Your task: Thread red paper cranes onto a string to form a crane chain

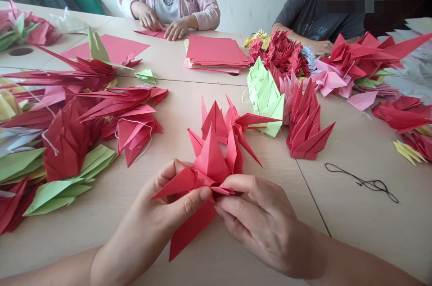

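Observation:
Both my hands hold a red folded paper crane (211,160) above the table's near side. My left hand (172,205) grips its left part, thumb pressed on the front. The fingers of my right hand (263,214) pinch the folded paper at its right, and some fingertips are hidden. A flat red paper flap (192,232) hangs below the fingers. Just behind the held piece stand more red paper cranes (232,119) with pointed wings. Farther right, a stack of nested green cranes (265,97) and a stack of red ones (307,128) stand upright.
Piled folded papers (70,133) cover the left side. A stack of red sheets (216,52) lies toward the back, near one person's hands (165,25). A second person (313,20) sits at the right behind more cranes (283,54). A black cord (367,182) lies at right.

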Demonstrator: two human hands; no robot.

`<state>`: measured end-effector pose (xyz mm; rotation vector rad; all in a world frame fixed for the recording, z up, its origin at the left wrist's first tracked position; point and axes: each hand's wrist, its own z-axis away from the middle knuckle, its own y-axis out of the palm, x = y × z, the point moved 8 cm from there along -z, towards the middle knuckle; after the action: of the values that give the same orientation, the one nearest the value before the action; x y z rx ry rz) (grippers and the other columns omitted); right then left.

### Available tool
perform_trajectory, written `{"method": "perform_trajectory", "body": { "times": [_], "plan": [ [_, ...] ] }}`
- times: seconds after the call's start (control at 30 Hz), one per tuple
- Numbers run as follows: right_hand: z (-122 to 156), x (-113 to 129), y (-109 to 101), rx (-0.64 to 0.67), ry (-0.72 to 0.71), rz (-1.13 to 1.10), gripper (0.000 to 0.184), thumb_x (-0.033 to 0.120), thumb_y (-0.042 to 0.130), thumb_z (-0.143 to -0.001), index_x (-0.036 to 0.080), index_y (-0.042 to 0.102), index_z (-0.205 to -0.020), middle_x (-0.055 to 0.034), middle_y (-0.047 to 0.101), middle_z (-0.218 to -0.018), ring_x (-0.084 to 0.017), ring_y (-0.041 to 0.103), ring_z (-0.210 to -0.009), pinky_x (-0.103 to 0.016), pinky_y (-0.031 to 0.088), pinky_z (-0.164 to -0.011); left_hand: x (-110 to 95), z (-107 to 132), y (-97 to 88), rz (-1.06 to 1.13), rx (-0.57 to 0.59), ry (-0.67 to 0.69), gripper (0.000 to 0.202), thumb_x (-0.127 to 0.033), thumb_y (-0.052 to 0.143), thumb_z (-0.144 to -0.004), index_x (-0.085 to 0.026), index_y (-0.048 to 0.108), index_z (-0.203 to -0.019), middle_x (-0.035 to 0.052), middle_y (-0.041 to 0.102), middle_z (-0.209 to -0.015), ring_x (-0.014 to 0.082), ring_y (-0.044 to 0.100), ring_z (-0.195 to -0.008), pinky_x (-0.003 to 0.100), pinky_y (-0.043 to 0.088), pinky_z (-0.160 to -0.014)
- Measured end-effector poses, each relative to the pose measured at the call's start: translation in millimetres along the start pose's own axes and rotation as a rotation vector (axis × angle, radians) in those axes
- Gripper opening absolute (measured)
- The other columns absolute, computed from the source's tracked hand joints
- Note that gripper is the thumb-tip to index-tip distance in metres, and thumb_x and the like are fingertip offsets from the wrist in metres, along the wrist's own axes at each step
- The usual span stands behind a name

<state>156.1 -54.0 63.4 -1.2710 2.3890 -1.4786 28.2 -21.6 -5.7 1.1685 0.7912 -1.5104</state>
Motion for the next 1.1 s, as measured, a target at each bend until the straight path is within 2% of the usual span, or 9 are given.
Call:
{"method": "perform_trajectory", "body": {
  "times": [0.1, 0.23, 0.4, 0.5, 0.6, 0.73, 0.9, 1.0, 1.1],
  "plan": [
    [1, 1, 1, 0.01, -0.006, -0.017, 0.022, 0.013, 0.051, -0.092, 0.017, 0.069, -0.08, -0.0028, 0.069, -0.086, -0.009, 0.065, -0.07, -0.019, 0.053, -0.071, -4, 0, 4.4, 0.009, 0.052, 0.045, 0.018, -0.024, 0.074, -0.077, -0.023, 0.061, -0.089, -0.0071, 0.063, -0.07, 0.0077, 0.059, -0.065, 0.01, 0.047, -0.055],
    [1, 1, 3, 0.013, -0.019, -0.025, 0.02, 0.01, 0.053, -0.09, 0.015, 0.07, -0.081, -0.0034, 0.069, -0.085, -0.009, 0.065, -0.07, -0.02, 0.053, -0.07, -6, 1, 3.2, -0.008, 0.048, 0.069, 0.013, -0.021, 0.073, -0.079, -0.022, 0.062, -0.083, -0.0082, 0.061, -0.067, 0.0052, 0.057, -0.06, 0.008, 0.043, -0.051],
    [1, -1, 0, -0.005, -0.03, -0.049, 0.018, 0.012, 0.053, -0.091, 0.015, 0.07, -0.084, -0.0053, 0.069, -0.087, -0.01, 0.066, -0.074, -0.021, 0.054, -0.075, -7, -1, 3.0, -0.05, 0.053, 0.083, 0.012, -0.026, 0.07, -0.081, -0.022, 0.062, -0.089, -0.0049, 0.064, -0.07, 0.0105, 0.061, -0.066, 0.013, 0.046, -0.053],
    [1, 0, -5, -0.034, -0.072, -0.073, 0.014, 0.014, 0.055, -0.09, 0.015, 0.068, -0.09, -0.006, 0.07, -0.092, -0.012, 0.068, -0.079, -0.022, 0.055, -0.077, -8, -1, 4.5, -0.078, 0.06, 0.111, 0.021, -0.025, 0.073, -0.079, -0.022, 0.063, -0.097, -0.0011, 0.07, -0.084, 0.0152, 0.065, -0.077, 0.018, 0.051, -0.06],
    [2, 2, -5, -0.032, -0.114, -0.096, 0.013, 0.014, 0.055, -0.089, 0.014, 0.068, -0.092, -0.0062, 0.072, -0.094, -0.013, 0.068, -0.081, -0.024, 0.056, -0.077, -7, -1, 5.2, -0.133, 0.06, 0.138, 0.029, -0.021, 0.075, -0.076, -0.023, 0.062, -0.102, -0.0001, 0.071, -0.099, 0.0155, 0.065, -0.082, 0.02, 0.054, -0.069],
    [3, 1, -4, -0.026, -0.115, -0.097, 0.012, 0.012, 0.056, -0.088, 0.013, 0.067, -0.092, -0.0063, 0.073, -0.093, -0.014, 0.068, -0.079, -0.025, 0.056, -0.076, -8, -1, 4.3, -0.193, 0.042, 0.168, 0.023, -0.024, 0.071, -0.08, -0.024, 0.06, -0.1, -0.0027, 0.07, -0.095, 0.0123, 0.064, -0.083, 0.016, 0.053, -0.07],
    [4, 1, -5, -0.024, -0.119, -0.13, 0.009, 0.012, 0.058, -0.086, 0.013, 0.066, -0.09, -0.0073, 0.072, -0.092, -0.014, 0.068, -0.078, -0.025, 0.056, -0.074, -8, 0, 6.1, -0.215, 0.051, 0.152, 0.019, -0.025, 0.069, -0.081, -0.023, 0.057, -0.094, -0.0032, 0.068, -0.09, 0.0116, 0.063, -0.08, 0.016, 0.054, -0.068],
    [4, -6, -8, -0.048, -0.067, -0.273, 0.005, 0.011, 0.057, -0.085, 0.014, 0.061, -0.087, -0.0069, 0.07, -0.088, -0.013, 0.067, -0.077, -0.024, 0.056, -0.07, -6, 1, 7.6, -0.215, 0.066, 0.133, 0.021, -0.026, 0.07, -0.08, -0.023, 0.054, -0.093, -0.0035, 0.065, -0.086, 0.0119, 0.061, -0.077, 0.017, 0.053, -0.064],
    [3, -17, -8, -0.055, 0.02, -0.405, 0.008, 0.011, 0.056, -0.087, 0.014, 0.058, -0.094, -0.0065, 0.068, -0.085, -0.013, 0.066, -0.078, -0.023, 0.056, -0.069, -4, 1, 8.4, -0.212, 0.084, 0.119, 0.022, -0.027, 0.069, -0.08, -0.023, 0.052, -0.092, -0.0028, 0.063, -0.087, 0.0131, 0.061, -0.079, 0.02, 0.054, -0.067]
  ]
}}
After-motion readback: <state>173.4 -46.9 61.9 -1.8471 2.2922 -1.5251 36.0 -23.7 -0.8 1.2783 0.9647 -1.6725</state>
